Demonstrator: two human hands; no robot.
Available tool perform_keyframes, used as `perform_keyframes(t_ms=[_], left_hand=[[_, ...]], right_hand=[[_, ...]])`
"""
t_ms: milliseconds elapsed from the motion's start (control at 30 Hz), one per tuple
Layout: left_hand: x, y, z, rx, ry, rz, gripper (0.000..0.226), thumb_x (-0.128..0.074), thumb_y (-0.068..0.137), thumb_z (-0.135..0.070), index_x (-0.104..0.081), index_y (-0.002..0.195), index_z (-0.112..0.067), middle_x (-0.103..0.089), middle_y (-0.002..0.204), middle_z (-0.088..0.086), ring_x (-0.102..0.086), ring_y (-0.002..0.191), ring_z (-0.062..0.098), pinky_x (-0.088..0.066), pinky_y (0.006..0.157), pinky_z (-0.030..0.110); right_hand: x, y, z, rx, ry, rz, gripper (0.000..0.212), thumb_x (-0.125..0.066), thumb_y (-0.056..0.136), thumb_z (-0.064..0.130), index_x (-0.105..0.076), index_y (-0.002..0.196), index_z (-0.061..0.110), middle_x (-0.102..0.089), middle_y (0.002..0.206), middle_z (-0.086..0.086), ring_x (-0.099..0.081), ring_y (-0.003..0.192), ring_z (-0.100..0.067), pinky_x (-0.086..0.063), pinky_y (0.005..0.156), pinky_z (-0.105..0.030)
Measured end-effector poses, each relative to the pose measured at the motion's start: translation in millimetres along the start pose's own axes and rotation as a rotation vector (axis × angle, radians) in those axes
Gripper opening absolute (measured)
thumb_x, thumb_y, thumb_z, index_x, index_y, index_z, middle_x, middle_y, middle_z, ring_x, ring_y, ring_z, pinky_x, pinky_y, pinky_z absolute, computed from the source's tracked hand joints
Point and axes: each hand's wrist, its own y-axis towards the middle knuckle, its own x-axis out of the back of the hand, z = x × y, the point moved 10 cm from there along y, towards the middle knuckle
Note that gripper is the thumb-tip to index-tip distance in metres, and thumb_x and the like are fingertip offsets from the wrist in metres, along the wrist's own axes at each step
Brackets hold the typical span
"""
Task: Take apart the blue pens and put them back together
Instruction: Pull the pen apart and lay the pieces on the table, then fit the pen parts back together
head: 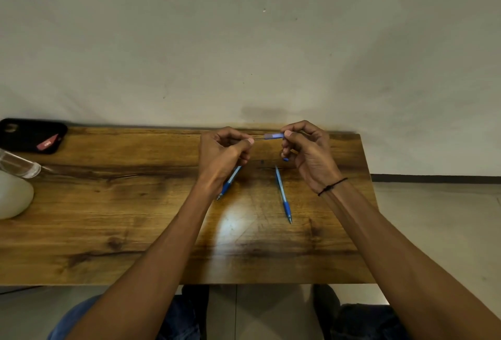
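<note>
Left hand (225,150) pinched thin refill (259,139); right hand (306,147) pinched barrel (273,137), both held above table's (108,204) far edge | looked light, stiff, slick, refill bendable; best gripped near joint | two pens on table: one (283,196) clear, one (229,183) partly under left wrist | phone (29,135), bottle (19,166) at table's left end, well apart.
</note>
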Motion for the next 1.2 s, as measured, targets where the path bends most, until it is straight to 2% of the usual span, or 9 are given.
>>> perform_keyframes(t_ms=[300,700,867,1067,1200], left_hand=[[3,-2,-6,-0.027,0.051,-0.028,0.01,-0.08,0.09,-0.005,-0.08,0.083,-0.013,-0.074,0.065,0.004,-0.068,0.059,0.016,-0.057,0.055,0.024],[14,-2,-14,-0.053,0.043,-0.063,0.014,-0.079,0.09,-0.002,-0.08,0.082,-0.013,-0.071,0.063,-0.002,-0.064,0.054,0.005,-0.051,0.053,0.017],[20,0,-16,-0.082,0.063,-0.089,0.011,-0.078,0.09,-0.002,-0.079,0.084,-0.01,-0.072,0.073,0.008,-0.064,0.058,0.006,-0.053,0.055,0.019],[25,2,-12,-0.073,0.042,-0.098,0.012,-0.078,0.089,-0.004,-0.08,0.082,-0.013,-0.072,0.069,0.001,-0.063,0.06,0.006,-0.052,0.056,0.02],[27,4,-5,0.003,-0.05,-0.108,0.015,-0.078,0.088,-0.003,-0.079,0.077,-0.014,-0.069,0.064,-0.001,-0.062,0.059,0.006,-0.051,0.055,0.021]], right_hand=[[2,0,-2,-0.001,-0.001,0.005,0.007,-0.062,0.097,-0.004,-0.067,0.098,0.0,-0.061,0.072,-0.009,-0.057,0.066,-0.019,-0.053,0.062,-0.03],[9,3,-1,0.003,0.014,-0.003,0.009,-0.061,0.098,-0.003,-0.065,0.105,-0.004,-0.062,0.076,-0.01,-0.058,0.068,-0.019,-0.055,0.062,-0.031],[14,1,-1,-0.009,0.037,-0.013,0.011,-0.057,0.099,-0.005,-0.066,0.098,0.0,-0.061,0.076,-0.01,-0.058,0.069,-0.017,-0.054,0.061,-0.028],[19,-1,-5,-0.04,0.056,-0.011,0.015,-0.055,0.1,-0.006,-0.066,0.095,0.004,-0.061,0.078,-0.011,-0.058,0.071,-0.017,-0.052,0.061,-0.028],[22,-2,-12,-0.082,0.121,-0.009,0.017,-0.055,0.099,-0.006,-0.067,0.094,0.005,-0.062,0.077,-0.011,-0.059,0.071,-0.018,-0.053,0.06,-0.027]])
